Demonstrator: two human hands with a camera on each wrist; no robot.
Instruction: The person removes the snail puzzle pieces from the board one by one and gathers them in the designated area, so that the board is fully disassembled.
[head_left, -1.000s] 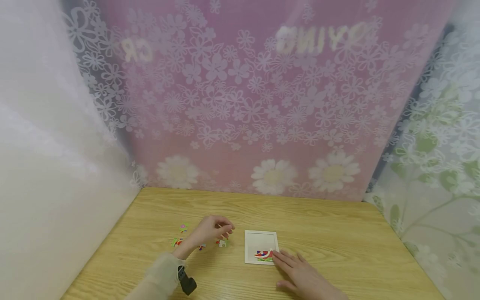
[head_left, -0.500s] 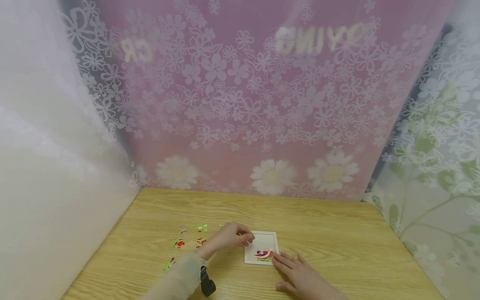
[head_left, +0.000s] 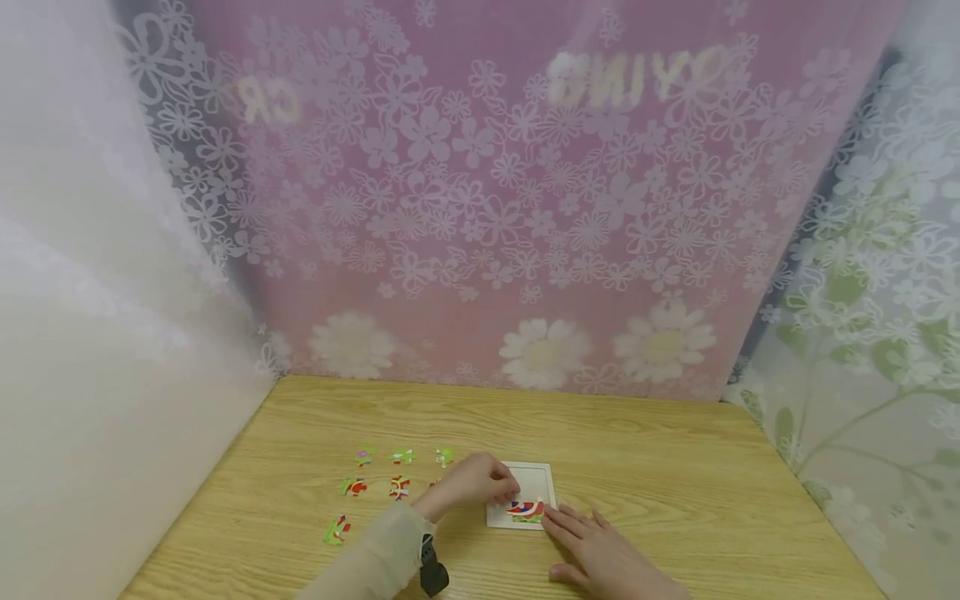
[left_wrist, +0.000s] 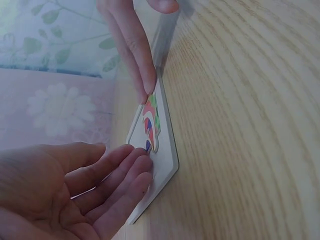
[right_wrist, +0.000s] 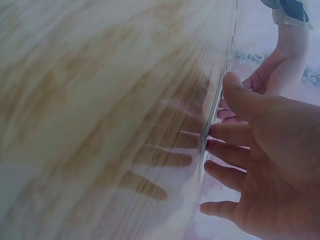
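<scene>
A white square puzzle tray (head_left: 537, 479) lies on the table, with joined red, blue, white and green jigsaw pieces (head_left: 527, 511) along its near side. My left hand (head_left: 474, 482) is over the tray's left side, fingers loosely bent. In the left wrist view, no piece shows between thumb and fingers of that left hand (left_wrist: 95, 185); its fingertips are close to the joined pieces (left_wrist: 150, 122), contact unclear. My right hand (head_left: 596, 546) lies with extended fingers at the tray's right edge, fingertips by the pieces. The right wrist view shows the right hand (right_wrist: 272, 155) with fingers spread along the tray edge.
Several loose jigsaw pieces lie in rows left of the tray, among them a red and yellow piece (head_left: 400, 487) and a green piece (head_left: 337, 530). One is partly hidden behind the left hand. A floral curtain (head_left: 480, 250) borders the wooden table (head_left: 637, 450).
My left hand has moved right, from above the loose pieces to over the tray, uncovering several of them. The right hand has stayed at the tray's edge.
</scene>
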